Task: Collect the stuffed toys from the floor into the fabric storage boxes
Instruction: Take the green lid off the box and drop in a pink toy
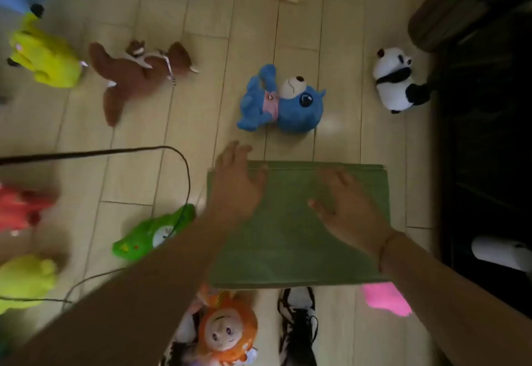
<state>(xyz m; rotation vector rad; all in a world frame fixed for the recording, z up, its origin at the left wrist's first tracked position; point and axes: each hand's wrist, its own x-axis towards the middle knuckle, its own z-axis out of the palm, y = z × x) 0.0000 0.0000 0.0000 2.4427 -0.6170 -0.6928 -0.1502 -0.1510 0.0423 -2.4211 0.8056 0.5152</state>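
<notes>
Left hand (236, 184) and right hand (345, 204), fingers spread flat, grip nothing; both press the folded-flat green fabric storage box (288, 239), prob. to steady it before unfolding. Blue plush teddy w/ pink shirt (283, 101) lies just beyond the fingertips, on the pale wood-plank floor (144, 181).

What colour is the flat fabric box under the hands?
Olive green fabric box, seen in the head view.

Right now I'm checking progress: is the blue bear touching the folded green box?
Apart. The head view shows a strip of bare floor between the blue bear and the far edge of the folded green box.
</notes>
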